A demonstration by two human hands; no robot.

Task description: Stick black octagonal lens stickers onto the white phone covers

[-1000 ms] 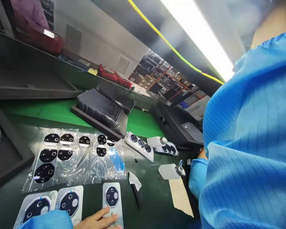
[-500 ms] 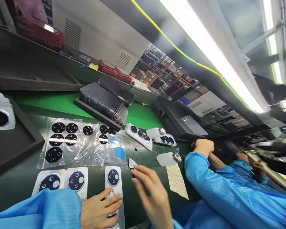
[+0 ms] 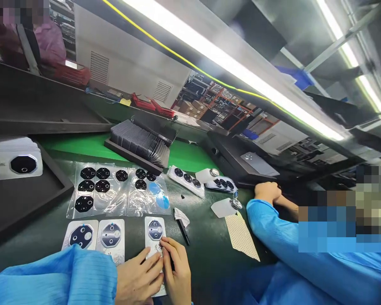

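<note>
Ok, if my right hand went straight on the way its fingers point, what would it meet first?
Your right hand points up the white panel it already touches, so first comes that panel's dark camera ring; beyond it, probably the clear film sheet.

I count three white cards (image 3: 111, 235), nine black octagonal pieces (image 3: 103, 173), two white bottles (image 3: 222, 208) and one tray (image 3: 127, 155) of stacked dark plates (image 3: 139, 142).
</note>
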